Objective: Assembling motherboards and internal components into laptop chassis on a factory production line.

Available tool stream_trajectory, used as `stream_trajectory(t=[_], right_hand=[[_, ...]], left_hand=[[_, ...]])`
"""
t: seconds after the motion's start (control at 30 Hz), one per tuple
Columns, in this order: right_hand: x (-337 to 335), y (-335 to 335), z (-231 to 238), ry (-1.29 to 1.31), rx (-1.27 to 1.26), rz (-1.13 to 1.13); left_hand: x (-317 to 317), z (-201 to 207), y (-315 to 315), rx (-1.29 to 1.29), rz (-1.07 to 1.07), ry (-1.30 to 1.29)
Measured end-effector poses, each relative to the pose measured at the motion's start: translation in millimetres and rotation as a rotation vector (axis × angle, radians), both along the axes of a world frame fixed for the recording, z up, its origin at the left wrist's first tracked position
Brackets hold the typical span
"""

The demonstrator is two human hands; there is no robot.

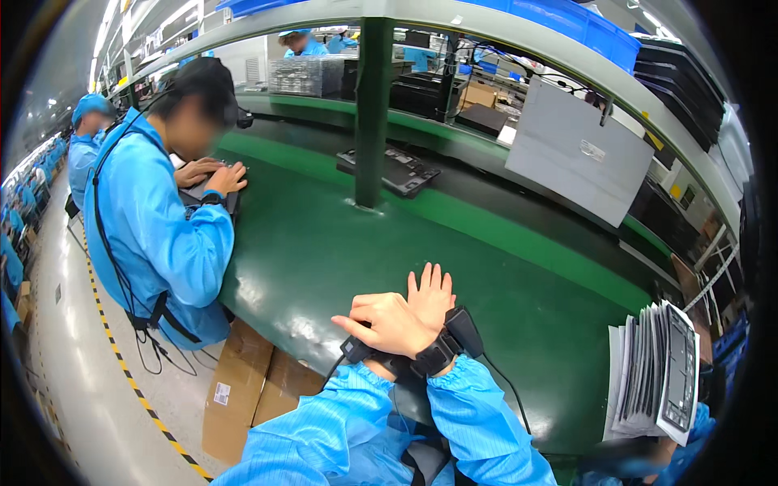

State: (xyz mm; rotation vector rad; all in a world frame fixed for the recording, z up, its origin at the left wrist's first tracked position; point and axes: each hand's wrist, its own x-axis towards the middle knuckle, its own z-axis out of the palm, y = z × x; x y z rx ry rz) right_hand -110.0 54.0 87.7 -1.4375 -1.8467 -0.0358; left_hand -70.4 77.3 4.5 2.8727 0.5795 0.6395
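My forearms, in blue sleeves, cross at the wrists over the green table (324,243). My left hand (431,298) reaches out underneath, palm down over the tabletop, its fingers stretched apart and holding nothing. Across it lies my right hand (389,322), pointing left. Its thumb sticks out and its other fingers bend down out of sight, so their grip cannot be told. A black strap (438,353) with a box-shaped black device (463,330) sits on my right wrist. Another black wrist device (355,349) shows at my left wrist, with a cable trailing down.
A co-worker (154,211) in blue rests both hands on a dark flat device at the left. Behind the green post (370,113) lies an opened laptop base (397,168). A stack of panels (652,373) stands at right; a cardboard box (243,377) sits below the table's left edge.
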Motion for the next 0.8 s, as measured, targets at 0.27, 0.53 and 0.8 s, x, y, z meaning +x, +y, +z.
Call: stream_trajectory(t=[0.27, 0.53, 0.8], right_hand=[[57, -63, -2, 0.595, -0.345, 0.047], [76, -102, -11, 0.997, -0.314, 0.236], [75, -102, -15, 0.905, -0.340, 0.256]], left_hand=[[39, -5, -47, 0.123, -0.208, -0.040], [40, -20, -78, 0.182, -0.533, -0.077], [17, -26, -70, 0.040, -0.698, 0.068]])
